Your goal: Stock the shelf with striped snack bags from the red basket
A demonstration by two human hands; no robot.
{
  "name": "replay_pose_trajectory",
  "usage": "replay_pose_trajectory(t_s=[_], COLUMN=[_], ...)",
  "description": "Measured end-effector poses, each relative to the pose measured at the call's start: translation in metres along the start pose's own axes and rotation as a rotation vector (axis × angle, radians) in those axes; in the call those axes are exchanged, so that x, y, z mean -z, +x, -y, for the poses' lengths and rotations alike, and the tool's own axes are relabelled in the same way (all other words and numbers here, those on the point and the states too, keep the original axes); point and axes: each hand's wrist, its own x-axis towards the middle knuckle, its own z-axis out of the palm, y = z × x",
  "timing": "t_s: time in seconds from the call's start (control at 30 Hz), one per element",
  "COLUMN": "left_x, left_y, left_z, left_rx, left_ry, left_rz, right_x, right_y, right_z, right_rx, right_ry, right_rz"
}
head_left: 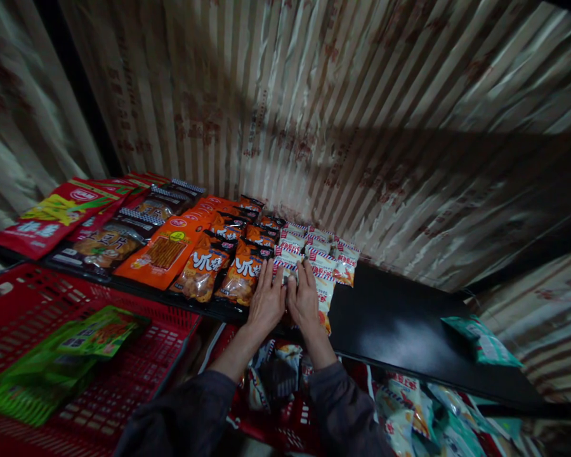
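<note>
My left hand (268, 298) lies with its fingers stretched forward on a white snack packet (288, 255) with a striped edge. Beside it my right hand (304, 298) rests on the same group of white packets, fingers also extended, the two thumbs close together. The packet beneath them is mostly hidden by the hands. Another white packet (324, 298) shows just right of my right hand. Orange and black snack bags (240, 273) stand in rows directly left of my left hand.
A black shelf (390, 317) carries the snacks, with red bags (52, 219), brown bags (105, 244) and orange stick bags (164, 251) at left. A teal packet (483, 341) lies at right. Below are a red basket (171, 343) holding green packets (71, 355), and more packets (404, 406).
</note>
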Motion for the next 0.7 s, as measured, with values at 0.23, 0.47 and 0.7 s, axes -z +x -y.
replay_pose_trajectory(t_s=[0.23, 0.47, 0.7], left_x=[-0.001, -0.002, 0.001], left_y=[0.001, 0.001, 0.003], left_z=[0.003, 0.005, 0.002], left_rx=[-0.013, -0.022, -0.016], left_ry=[-0.011, 0.004, 0.002], left_rz=[0.022, 0.004, -0.015], right_x=[0.008, 0.001, -0.003], right_y=[0.023, 0.029, 0.033], right_z=[0.003, 0.005, 0.005], right_rx=[0.005, 0.016, 0.051], right_ry=[-0.19, -0.319, -0.288], right_rz=[0.029, 0.156, 0.184])
